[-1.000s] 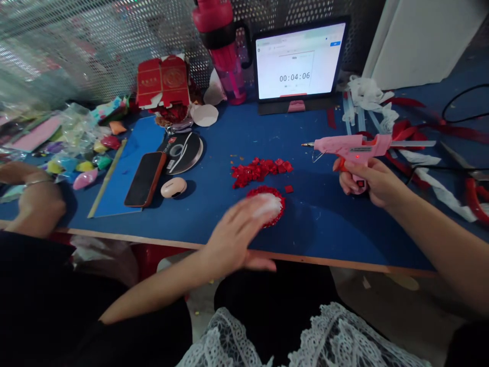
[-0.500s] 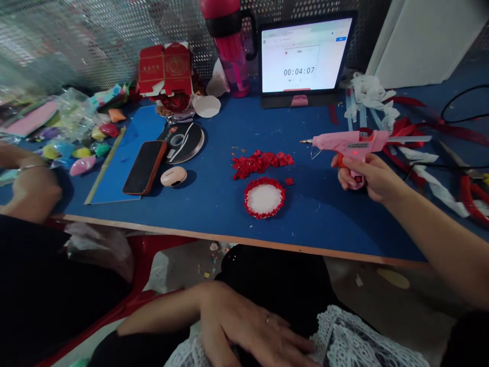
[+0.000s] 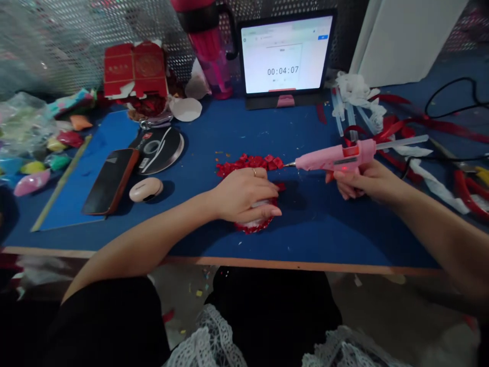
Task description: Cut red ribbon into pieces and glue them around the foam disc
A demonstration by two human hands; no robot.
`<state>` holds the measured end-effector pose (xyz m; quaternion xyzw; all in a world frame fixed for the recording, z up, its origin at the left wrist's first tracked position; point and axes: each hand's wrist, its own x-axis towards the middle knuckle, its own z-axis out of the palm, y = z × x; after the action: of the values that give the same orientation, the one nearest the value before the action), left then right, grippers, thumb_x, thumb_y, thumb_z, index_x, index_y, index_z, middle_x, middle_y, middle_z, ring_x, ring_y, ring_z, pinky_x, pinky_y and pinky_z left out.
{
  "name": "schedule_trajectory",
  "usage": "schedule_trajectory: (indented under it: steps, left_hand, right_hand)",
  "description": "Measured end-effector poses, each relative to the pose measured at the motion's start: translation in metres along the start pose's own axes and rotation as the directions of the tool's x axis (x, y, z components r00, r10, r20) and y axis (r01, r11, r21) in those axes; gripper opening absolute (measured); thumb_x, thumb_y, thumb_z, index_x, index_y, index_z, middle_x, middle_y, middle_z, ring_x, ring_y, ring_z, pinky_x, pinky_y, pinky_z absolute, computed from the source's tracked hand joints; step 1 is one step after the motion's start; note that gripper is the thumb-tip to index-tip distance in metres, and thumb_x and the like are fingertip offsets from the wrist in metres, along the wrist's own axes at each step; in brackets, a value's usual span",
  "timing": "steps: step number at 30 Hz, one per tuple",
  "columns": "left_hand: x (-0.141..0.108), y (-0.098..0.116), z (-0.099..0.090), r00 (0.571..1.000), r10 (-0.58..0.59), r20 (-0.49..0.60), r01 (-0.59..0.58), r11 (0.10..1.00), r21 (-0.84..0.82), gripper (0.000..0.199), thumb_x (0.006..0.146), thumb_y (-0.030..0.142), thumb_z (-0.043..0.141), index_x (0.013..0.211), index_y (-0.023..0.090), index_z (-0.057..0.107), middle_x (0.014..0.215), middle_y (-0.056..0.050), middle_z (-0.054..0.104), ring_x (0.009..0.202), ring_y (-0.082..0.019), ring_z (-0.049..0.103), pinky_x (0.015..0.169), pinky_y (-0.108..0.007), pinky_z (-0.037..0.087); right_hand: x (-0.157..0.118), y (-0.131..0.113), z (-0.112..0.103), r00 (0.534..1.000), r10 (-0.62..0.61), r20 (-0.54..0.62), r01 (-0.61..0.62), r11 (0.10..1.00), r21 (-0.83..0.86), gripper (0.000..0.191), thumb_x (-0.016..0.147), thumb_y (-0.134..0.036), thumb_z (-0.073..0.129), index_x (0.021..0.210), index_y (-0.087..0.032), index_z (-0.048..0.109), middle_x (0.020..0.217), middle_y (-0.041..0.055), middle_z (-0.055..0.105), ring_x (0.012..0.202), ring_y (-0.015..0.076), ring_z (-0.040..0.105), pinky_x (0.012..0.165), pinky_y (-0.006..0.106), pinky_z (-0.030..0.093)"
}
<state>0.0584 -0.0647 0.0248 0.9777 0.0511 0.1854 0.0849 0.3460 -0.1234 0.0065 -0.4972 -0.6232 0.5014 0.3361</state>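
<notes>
My left hand [image 3: 246, 196] lies cupped over a round white disc edged with red trim [image 3: 254, 227], hiding most of its top. My right hand [image 3: 362, 182] is shut on the grip of a pink hot glue gun [image 3: 332, 158], held above the blue table with its metal nozzle pointing left. The nozzle stays apart from the disc and sits close to the right end of a pile of small red pieces [image 3: 246, 164]. A few of those pieces lie partly hidden behind my left hand.
A black ribbon spool [image 3: 158, 150], a phone in a brown case [image 3: 110, 181] and a white oval case [image 3: 145, 189] lie to the left. Tangled red and white ribbons [image 3: 405, 127] and clear glue sticks [image 3: 346, 112] lie right. A timer tablet [image 3: 286, 53] stands behind.
My left hand has come up from my lap onto the disc, covering it. The glue gun has tilted, with its nozzle now lower and further left.
</notes>
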Motion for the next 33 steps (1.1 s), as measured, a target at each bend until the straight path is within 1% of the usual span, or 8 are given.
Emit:
schedule_trajectory:
  steps: [3, 8, 11, 14, 18, 24, 28, 33]
  left_hand:
    - [-0.009, -0.001, 0.006, 1.000, 0.017, -0.025, -0.017, 1.000, -0.011, 0.053, 0.096, 0.050, 0.035, 0.095, 0.009, 0.069, 0.100, -0.010, 0.074, 0.076, -0.020, 0.061, 0.070, -0.034, 0.053]
    - [-0.019, -0.001, 0.009, 0.999, 0.026, -0.028, -0.025, 0.999, 0.044, 0.053, 0.095, 0.052, 0.040, 0.105, 0.007, 0.067, 0.106, -0.011, 0.073, 0.081, -0.021, 0.060, 0.073, -0.036, 0.054]
    - [-0.019, -0.002, 0.011, 0.999, 0.030, -0.029, -0.029, 0.999, 0.040, 0.054, 0.095, 0.052, 0.039, 0.105, 0.006, 0.067, 0.105, -0.011, 0.073, 0.080, -0.022, 0.059, 0.074, -0.036, 0.055]
    - [-0.019, -0.002, 0.012, 0.999, 0.030, -0.042, -0.029, 0.999, 0.024, 0.052, 0.095, 0.050, 0.040, 0.105, 0.006, 0.067, 0.106, -0.011, 0.073, 0.080, -0.022, 0.059, 0.074, -0.036, 0.055]
    - [-0.019, -0.002, 0.014, 0.997, 0.033, -0.063, -0.031, 0.999, 0.019, 0.050, 0.096, 0.048, 0.039, 0.104, 0.007, 0.067, 0.102, -0.012, 0.073, 0.081, -0.021, 0.060, 0.075, -0.035, 0.054]
    - [-0.018, -0.002, 0.015, 0.998, 0.027, -0.056, -0.026, 1.000, 0.016, 0.049, 0.097, 0.047, 0.035, 0.093, 0.011, 0.068, 0.101, -0.011, 0.072, 0.081, -0.019, 0.060, 0.077, -0.033, 0.053]
    - [-0.018, -0.001, 0.015, 0.999, 0.022, -0.039, -0.021, 1.000, 0.020, 0.048, 0.097, 0.047, 0.035, 0.094, 0.011, 0.067, 0.104, -0.010, 0.072, 0.082, -0.020, 0.059, 0.077, -0.033, 0.052]
    - [-0.019, -0.001, 0.015, 0.999, 0.019, -0.039, -0.018, 0.999, 0.033, 0.050, 0.097, 0.048, 0.034, 0.093, 0.012, 0.067, 0.103, -0.010, 0.072, 0.082, -0.020, 0.058, 0.077, -0.033, 0.052]
  right_hand:
    - [-0.001, -0.001, 0.000, 1.000, 0.022, 0.021, -0.021, 0.997, -0.070, 0.039, 0.080, -0.054, 0.063, 0.078, -0.015, 0.063, 0.043, -0.0049, 0.046, 0.039, 0.0094, 0.048, 0.040, 0.022, 0.042]
    - [-0.007, -0.002, -0.001, 0.997, 0.056, 0.050, -0.044, 0.975, -0.220, 0.031, 0.079, -0.050, 0.064, 0.081, -0.019, 0.066, 0.054, -0.0013, 0.056, 0.044, 0.0105, 0.050, 0.037, 0.022, 0.040]
    - [-0.012, -0.003, -0.001, 0.997, 0.047, 0.063, -0.025, 0.949, -0.314, 0.028, 0.080, -0.048, 0.064, 0.071, -0.021, 0.063, 0.052, -0.0027, 0.051, 0.044, 0.0104, 0.047, 0.036, 0.022, 0.038]
    - [-0.016, -0.008, 0.003, 0.999, 0.042, 0.020, -0.030, 0.920, -0.392, 0.037, 0.081, -0.049, 0.064, 0.058, -0.021, 0.055, 0.047, -0.0028, 0.046, 0.042, 0.0101, 0.042, 0.035, 0.022, 0.033]
    - [-0.019, -0.017, 0.010, 0.996, 0.060, -0.063, -0.080, 0.918, -0.387, 0.037, 0.082, -0.050, 0.063, 0.060, -0.022, 0.054, 0.050, -0.0022, 0.049, 0.045, 0.0115, 0.045, 0.039, 0.024, 0.035]
    - [-0.020, -0.020, 0.014, 0.995, 0.071, -0.065, -0.090, 0.922, -0.376, 0.037, 0.082, -0.049, 0.063, 0.059, -0.022, 0.053, 0.050, -0.0027, 0.047, 0.046, 0.0116, 0.043, 0.041, 0.025, 0.033]
    - [-0.020, -0.017, 0.013, 0.992, 0.081, -0.093, -0.110, 0.921, -0.373, 0.037, 0.080, -0.050, 0.064, 0.059, -0.022, 0.055, 0.050, -0.0032, 0.049, 0.046, 0.0111, 0.044, 0.042, 0.025, 0.033]
    - [-0.018, -0.017, 0.012, 0.987, 0.142, -0.069, -0.157, 0.918, -0.363, 0.042, 0.076, -0.056, 0.066, 0.055, -0.021, 0.054, 0.047, -0.0030, 0.047, 0.044, 0.0102, 0.042, 0.040, 0.024, 0.032]
